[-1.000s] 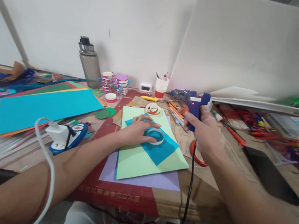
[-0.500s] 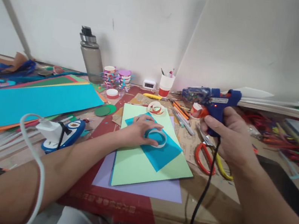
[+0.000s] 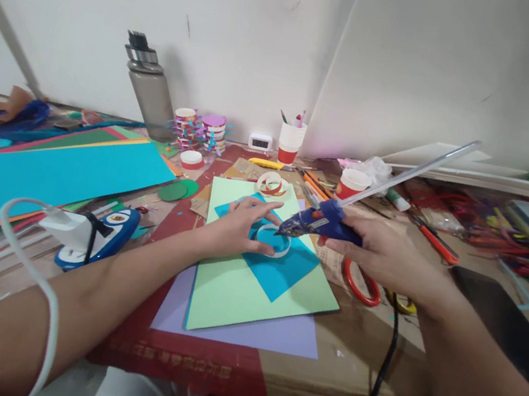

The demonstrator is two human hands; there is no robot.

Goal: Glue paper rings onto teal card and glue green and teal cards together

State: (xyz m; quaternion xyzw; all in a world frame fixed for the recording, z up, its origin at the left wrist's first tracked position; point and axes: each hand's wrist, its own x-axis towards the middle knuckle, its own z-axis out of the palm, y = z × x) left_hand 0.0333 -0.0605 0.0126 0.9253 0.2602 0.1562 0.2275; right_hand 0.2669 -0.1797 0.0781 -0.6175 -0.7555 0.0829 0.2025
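My left hand (image 3: 238, 226) rests with its fingers spread on a white paper ring (image 3: 273, 240), pinning it to a blue paper square (image 3: 282, 272). The square lies on a light green sheet (image 3: 228, 293) over a lilac sheet (image 3: 292, 334). My right hand (image 3: 380, 251) grips a blue hot glue gun (image 3: 318, 222) lying almost level. Its nozzle points left at the ring's right rim, and a clear glue stick (image 3: 416, 170) juts out behind it.
Red-handled scissors (image 3: 361, 288) lie under my right wrist, and a black cord (image 3: 388, 354) drops off the table's front edge. A grey bottle (image 3: 148, 87), paper cups (image 3: 351, 183), coloured sheets (image 3: 55, 173), a power strip (image 3: 101, 235) and a black phone (image 3: 507, 326) crowd the table.
My right hand brought the glue gun down from beside the cups and tipped its nozzle to the paper ring. My left hand stayed on the ring.
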